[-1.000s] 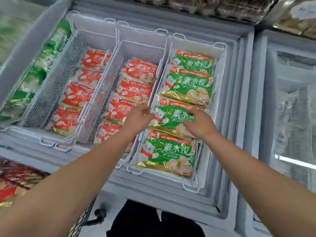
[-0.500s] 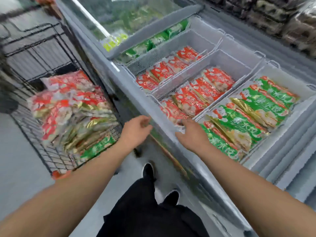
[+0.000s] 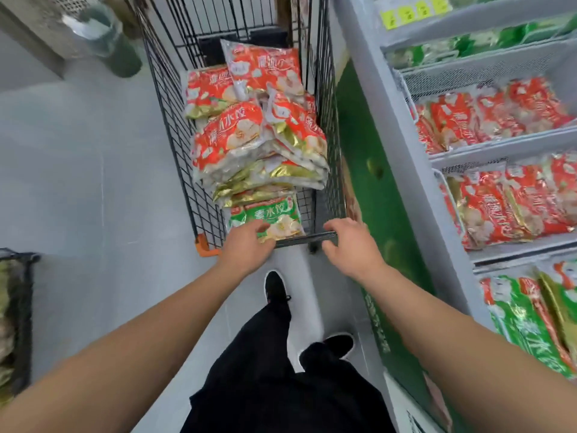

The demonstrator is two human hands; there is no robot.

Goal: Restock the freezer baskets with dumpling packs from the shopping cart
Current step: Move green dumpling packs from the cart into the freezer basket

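I am seeing a pale grey tiled floor (image 3: 87,157) stretching out on the left. A dark green translucent plastic bin (image 3: 115,42) is standing far back on it, blurred. A second black wire basket (image 3: 18,307) is showing at the left edge. Below, black trousers (image 3: 274,385) and two black shoes (image 3: 274,289) are pointing forward.

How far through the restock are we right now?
Done: the red packs and green packs already lie in the freezer baskets. In hand: nothing; left hand reaches a green pack, right hand open. Left: the cart pile.
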